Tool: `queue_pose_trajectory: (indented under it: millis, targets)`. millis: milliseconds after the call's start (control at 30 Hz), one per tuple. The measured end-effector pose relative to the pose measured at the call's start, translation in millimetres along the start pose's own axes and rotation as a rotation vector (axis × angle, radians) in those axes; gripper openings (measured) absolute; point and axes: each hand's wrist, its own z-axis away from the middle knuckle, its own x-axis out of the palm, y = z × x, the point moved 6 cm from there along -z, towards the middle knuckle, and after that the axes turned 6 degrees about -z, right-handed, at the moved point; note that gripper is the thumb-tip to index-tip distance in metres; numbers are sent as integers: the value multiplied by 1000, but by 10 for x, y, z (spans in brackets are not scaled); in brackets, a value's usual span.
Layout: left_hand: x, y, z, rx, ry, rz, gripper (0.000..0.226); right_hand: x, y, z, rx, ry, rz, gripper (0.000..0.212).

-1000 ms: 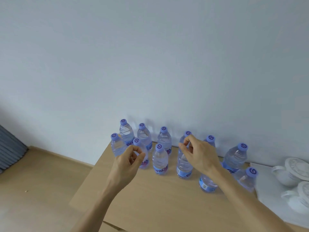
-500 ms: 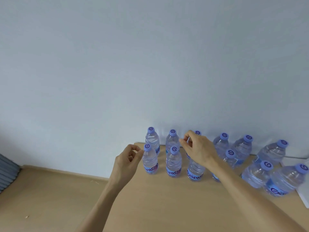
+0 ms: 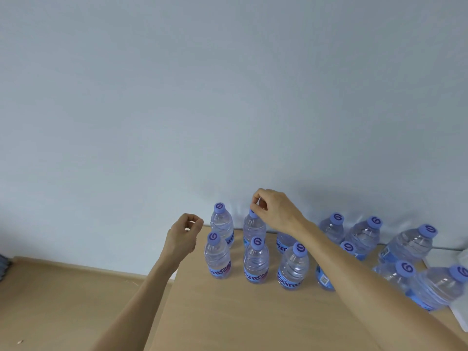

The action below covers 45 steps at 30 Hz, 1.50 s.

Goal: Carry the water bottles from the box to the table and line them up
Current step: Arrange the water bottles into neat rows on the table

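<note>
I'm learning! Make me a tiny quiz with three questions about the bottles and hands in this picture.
1. True or false: the left hand holds a bottle.
2. Which hand touches a bottle cap: A left, B right?
3. Fill in: the bottle caps are coloured ____.

Key: 1 false, it hangs curled beside the bottles. 2 B, its fingertips pinch the cap of the second bottle in the back row. 3 purple.
</note>
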Motion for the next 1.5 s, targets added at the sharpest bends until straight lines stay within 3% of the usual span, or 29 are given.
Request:
queue_pose_trajectory:
  millis: [200,400,533,767,1300,1500]
  targets:
    - [111,-262,-355,-82,-48,6,8,246,-64,-410,-69,-189,33,26]
    - [352,-497,-609,-187,-258,78,21,684,-295,-708,-161,-452,116,47]
    - [497,-536,-685,-199,-420,126,32,888,-326,-771,-177,-559,181,45]
    - [565,-534,-833,-102,-482,52,57,943,-273,-850,-152,-466,256,29]
    - [721,-357,-929,-42,-466,101,57,777,-194,-893,-96,-296,370,33]
    - [693,-307,-898,-48,-466,80,58,678,-130,-797,-60,-303,213,45]
